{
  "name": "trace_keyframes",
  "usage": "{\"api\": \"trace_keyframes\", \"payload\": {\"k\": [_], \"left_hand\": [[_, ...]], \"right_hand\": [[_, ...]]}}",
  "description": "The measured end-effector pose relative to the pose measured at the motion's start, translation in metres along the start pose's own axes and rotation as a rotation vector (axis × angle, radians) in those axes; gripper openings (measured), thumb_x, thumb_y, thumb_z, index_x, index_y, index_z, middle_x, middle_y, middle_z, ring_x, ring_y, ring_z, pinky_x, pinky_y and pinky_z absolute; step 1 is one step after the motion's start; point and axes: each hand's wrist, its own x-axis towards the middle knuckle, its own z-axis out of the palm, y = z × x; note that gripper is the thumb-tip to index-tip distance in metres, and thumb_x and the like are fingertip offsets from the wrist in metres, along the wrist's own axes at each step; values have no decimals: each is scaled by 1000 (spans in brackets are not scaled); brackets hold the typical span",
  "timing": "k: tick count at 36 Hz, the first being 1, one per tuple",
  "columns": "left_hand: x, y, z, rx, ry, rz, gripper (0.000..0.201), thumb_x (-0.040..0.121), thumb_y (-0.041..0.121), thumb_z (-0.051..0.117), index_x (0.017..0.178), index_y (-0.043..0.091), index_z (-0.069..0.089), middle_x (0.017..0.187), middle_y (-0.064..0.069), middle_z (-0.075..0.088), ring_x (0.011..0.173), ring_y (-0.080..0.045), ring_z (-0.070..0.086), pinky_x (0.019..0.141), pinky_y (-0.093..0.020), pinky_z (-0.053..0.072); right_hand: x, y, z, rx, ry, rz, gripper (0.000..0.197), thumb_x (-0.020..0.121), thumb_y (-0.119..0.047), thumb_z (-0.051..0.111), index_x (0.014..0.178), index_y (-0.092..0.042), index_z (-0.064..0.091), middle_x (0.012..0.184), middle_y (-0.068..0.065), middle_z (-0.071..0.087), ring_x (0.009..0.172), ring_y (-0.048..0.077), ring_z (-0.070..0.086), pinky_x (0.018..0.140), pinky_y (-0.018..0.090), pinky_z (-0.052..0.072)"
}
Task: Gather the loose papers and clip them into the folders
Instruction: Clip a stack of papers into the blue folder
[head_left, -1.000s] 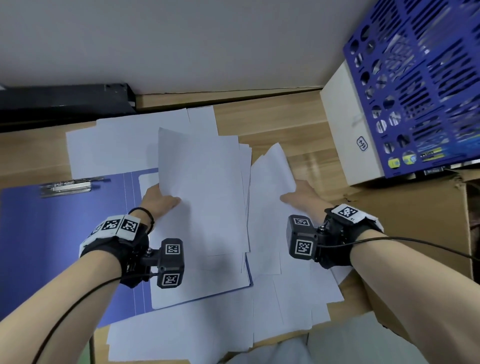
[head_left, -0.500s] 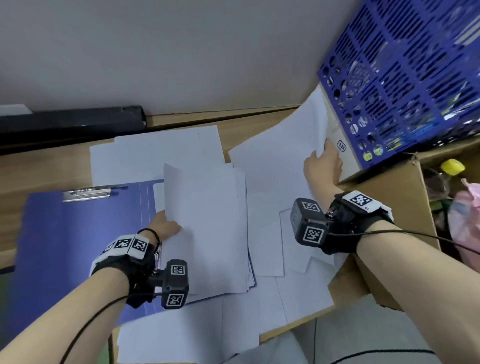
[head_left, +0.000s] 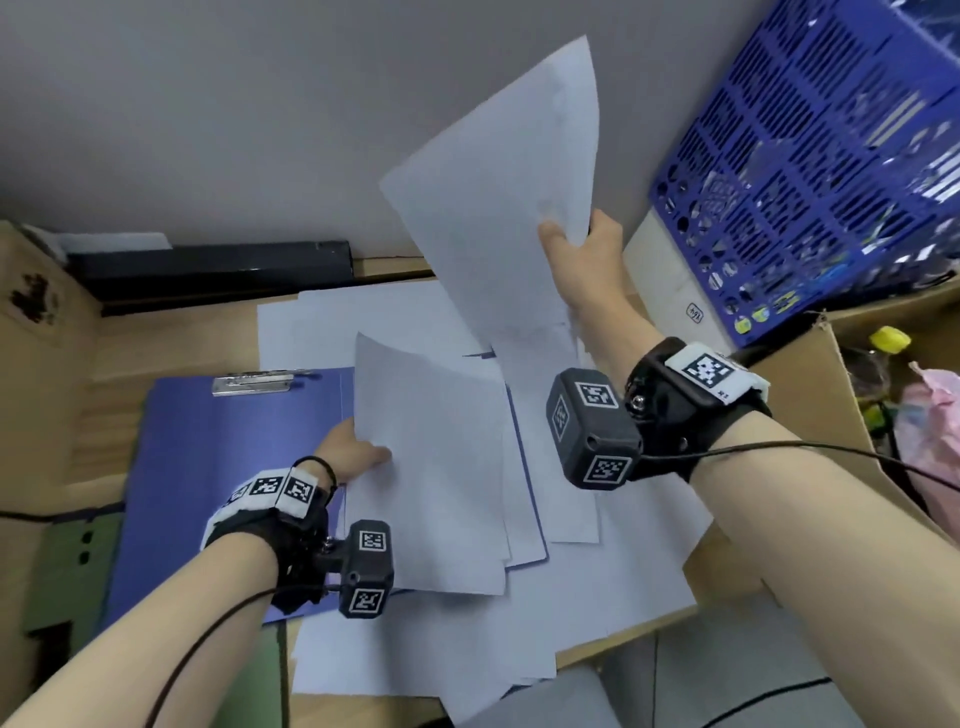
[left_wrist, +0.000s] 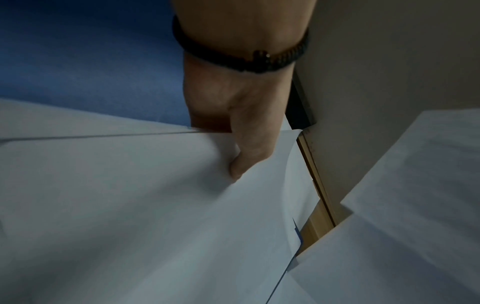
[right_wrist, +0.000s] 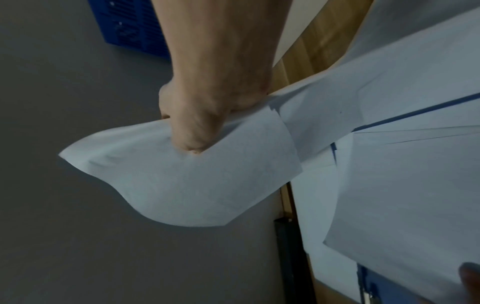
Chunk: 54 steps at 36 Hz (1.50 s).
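An open blue folder (head_left: 223, 457) with a metal clip (head_left: 254, 383) at its top lies on the wooden desk, half covered by white sheets. My left hand (head_left: 358, 452) grips the left edge of a small stack of papers (head_left: 431, 467) and tilts it up over the folder; the thumb (left_wrist: 249, 156) lies on top of the stack. My right hand (head_left: 582, 249) is raised above the desk and pinches the edge of a lifted white sheet (head_left: 514, 197), which hangs curved from the thumb (right_wrist: 192, 131). More loose papers (head_left: 623, 582) spread across the desk.
A white box (head_left: 670, 291) with a blue perforated basket (head_left: 831, 156) on it stands at the right rear. An open cardboard box (head_left: 841, 395) with odd items sits to the right. A black bar (head_left: 218, 267) runs along the grey wall. The desk's front edge (head_left: 623, 644) lies near my body.
My right hand has lifted a sheet from the desk's right side up high toward the wall. My left hand has kept its grip on the stack, raising its left edge slightly.
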Motion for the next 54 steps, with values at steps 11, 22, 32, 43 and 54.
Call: {"api": "trace_keyframes", "payload": {"k": [11, 22, 32, 43, 54], "left_hand": [[-10, -12, -14, -36, 11, 26, 29, 85, -1, 58, 113, 5, 61, 112, -16, 66, 100, -31, 62, 86, -39, 52], [-8, -30, -21, -257, 3, -114, 25, 90, 7, 54, 112, -1, 62, 110, -22, 67, 91, -34, 64, 75, -36, 50], [-17, -39, -8, -465, -197, -129, 37, 72, 32, 65, 100, 8, 63, 96, -12, 65, 83, -26, 59, 72, -31, 46], [-7, -31, 13, -143, -84, 5, 39, 86, 16, 71, 123, 12, 59, 116, -2, 65, 103, -20, 62, 85, -30, 49], [11, -46, 1, -183, 198, -124, 40, 92, 8, 57, 132, 8, 53, 129, -12, 59, 115, -32, 57, 96, -39, 45]], "right_hand": [[2, -56, 18, 323, 58, 40, 23, 87, -15, 66, 103, -17, 51, 104, 0, 66, 103, 21, 65, 95, 42, 52], [-21, 32, 17, 187, 24, 433, 29, 87, -8, 63, 112, -8, 48, 92, 1, 61, 91, 25, 63, 83, 40, 54], [-41, 110, 16, 59, -24, 698, 35, 91, -10, 59, 126, -4, 52, 118, 13, 63, 99, 30, 61, 89, 44, 51], [-29, 131, 17, 11, -133, 733, 43, 87, -14, 67, 126, -1, 54, 119, 11, 64, 100, 29, 63, 80, 38, 55], [-14, 163, -9, -170, -144, 728, 59, 94, -12, 58, 145, -6, 30, 136, 5, 50, 124, 30, 50, 85, 30, 41]]}}
